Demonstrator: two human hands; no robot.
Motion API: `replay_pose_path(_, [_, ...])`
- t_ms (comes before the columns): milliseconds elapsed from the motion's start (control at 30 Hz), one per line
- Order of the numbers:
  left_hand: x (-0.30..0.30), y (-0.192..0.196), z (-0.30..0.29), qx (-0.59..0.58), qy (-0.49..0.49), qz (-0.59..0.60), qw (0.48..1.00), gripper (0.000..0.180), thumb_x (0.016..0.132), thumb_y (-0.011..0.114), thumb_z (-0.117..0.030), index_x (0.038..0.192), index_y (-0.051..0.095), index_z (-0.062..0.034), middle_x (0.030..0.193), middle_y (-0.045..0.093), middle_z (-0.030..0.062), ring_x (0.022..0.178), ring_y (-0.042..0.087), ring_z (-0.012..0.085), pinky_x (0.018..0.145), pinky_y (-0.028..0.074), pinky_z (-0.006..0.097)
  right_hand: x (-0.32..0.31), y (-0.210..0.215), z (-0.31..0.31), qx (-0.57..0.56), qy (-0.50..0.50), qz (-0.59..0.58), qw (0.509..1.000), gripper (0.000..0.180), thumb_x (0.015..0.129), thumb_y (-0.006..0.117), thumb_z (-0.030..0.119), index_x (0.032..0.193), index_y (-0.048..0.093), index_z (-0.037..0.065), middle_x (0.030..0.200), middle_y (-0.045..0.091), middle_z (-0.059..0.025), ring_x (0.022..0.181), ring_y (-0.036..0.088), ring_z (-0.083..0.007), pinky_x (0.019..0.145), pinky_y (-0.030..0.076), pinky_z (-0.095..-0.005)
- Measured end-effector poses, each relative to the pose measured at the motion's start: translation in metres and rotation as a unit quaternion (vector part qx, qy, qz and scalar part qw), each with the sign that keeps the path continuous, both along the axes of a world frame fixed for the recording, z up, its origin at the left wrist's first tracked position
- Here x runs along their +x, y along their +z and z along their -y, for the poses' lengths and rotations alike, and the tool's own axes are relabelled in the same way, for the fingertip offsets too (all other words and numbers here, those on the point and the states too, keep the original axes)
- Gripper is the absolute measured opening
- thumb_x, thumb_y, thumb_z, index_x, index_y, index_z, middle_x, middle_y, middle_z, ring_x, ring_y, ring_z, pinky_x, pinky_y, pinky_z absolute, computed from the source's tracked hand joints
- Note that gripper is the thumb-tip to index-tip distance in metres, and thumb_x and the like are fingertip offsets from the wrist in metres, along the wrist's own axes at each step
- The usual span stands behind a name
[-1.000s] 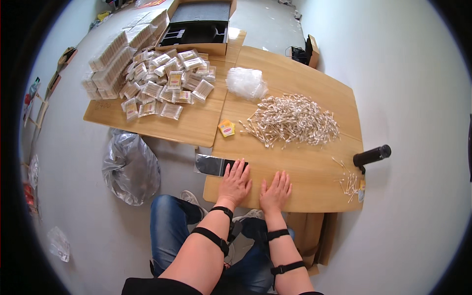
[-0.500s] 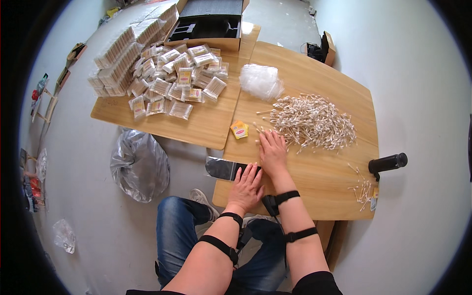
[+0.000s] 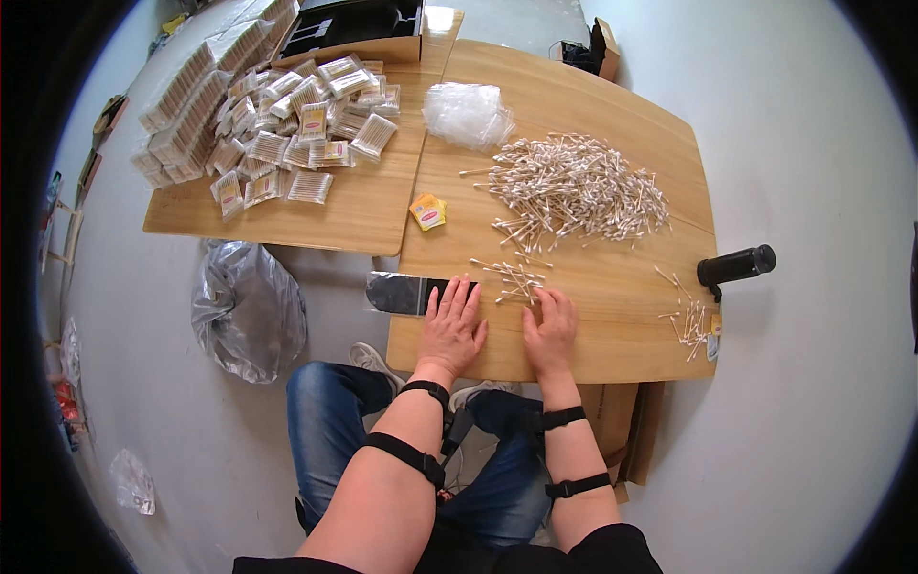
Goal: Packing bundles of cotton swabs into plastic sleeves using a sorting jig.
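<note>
My left hand (image 3: 454, 327) lies flat with its fingers stretched over the right end of a dark flat strip with a clear plastic sleeve (image 3: 397, 293). To its right, my right hand (image 3: 550, 330) rests on the tabletop with its fingers extended and nothing visible in its grasp. Its fingertips are beside a small loose group of cotton swabs (image 3: 517, 280), which lies just short of the large cotton swab heap (image 3: 583, 191). A few orange-and-white paper cards (image 3: 427, 211) are stacked beyond my left hand.
Clear plastic bags (image 3: 469, 116) lie beyond the cards. Packed swab packets (image 3: 313, 124) cover the left table, beside stacked bundles (image 3: 182, 100) and an open box (image 3: 349, 38). A black cylinder (image 3: 736, 266) stands at the right edge near scattered swabs (image 3: 690, 323). A grey bag (image 3: 249, 311) sits on the floor.
My right hand has drawn back toward me from the heap's near left edge, and a small group of swabs now lies by its fingertips. My left hand stays on the strip. The view has shifted.
</note>
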State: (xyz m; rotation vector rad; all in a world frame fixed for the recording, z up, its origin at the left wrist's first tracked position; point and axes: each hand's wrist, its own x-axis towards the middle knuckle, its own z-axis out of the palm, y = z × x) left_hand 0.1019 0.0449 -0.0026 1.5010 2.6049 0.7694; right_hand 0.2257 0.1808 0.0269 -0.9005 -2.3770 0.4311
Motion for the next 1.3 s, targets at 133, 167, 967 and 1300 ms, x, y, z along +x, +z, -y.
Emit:
replay_pose_path(133, [0.000,0.000,0.002,-0.008,-0.004,-0.003,1.000,0.067,0.090,0.060,-0.034,0.148,0.038,-0.0099,0.156,0.035,0.0113,0.146,0.029,0.0266,0.119,0.019,0.048,-0.018,0.000,0.004,-0.047,0.028,0.018,0.998,0.020,0.080,0.070,0.009,0.099,0.065,0.008,0.096,0.061,-0.0093,0.095,0.057,-0.0314,0.083,0.045,-0.0428])
replay_pose_path(167, [0.001,0.001,0.002,-0.012,-0.006,-0.003,1.000,0.067,0.090,0.060,-0.034,0.148,0.038,-0.0090,0.156,0.035,0.0112,0.146,0.028,0.0262,0.120,0.018,0.047,-0.022,0.001,0.004,-0.050,0.029,0.018,0.998,0.020,0.080,0.070,0.009,0.099,0.065,0.008,0.096,0.061,-0.0093,0.095,0.057,-0.0314,0.083,0.045,-0.0428])
replay_pose_path(967, [0.000,0.000,0.001,-0.025,-0.006,-0.006,1.000,0.069,0.091,0.058,-0.036,0.151,0.034,-0.0111,0.157,0.034,0.0107,0.147,0.028,0.0254,0.120,0.018,0.047,0.000,0.005,0.023,-0.074,0.072,0.002,0.995,0.022,0.079,0.070,0.007,0.101,0.067,0.007,0.098,0.061,-0.0119,0.092,0.058,-0.0317,0.080,0.048,-0.0426])
replay_pose_path(1300, [-0.001,0.002,0.002,-0.001,-0.006,-0.008,1.000,0.049,0.090,0.059,-0.031,0.135,0.054,-0.0127,0.154,0.039,0.0108,0.145,0.030,0.0275,0.119,0.020,0.049,-0.022,0.012,-0.006,-0.067,0.052,-0.036,0.996,0.019,0.077,0.071,0.006,0.095,0.069,0.008,0.094,0.060,-0.0103,0.090,0.058,-0.0311,0.078,0.049,-0.0406])
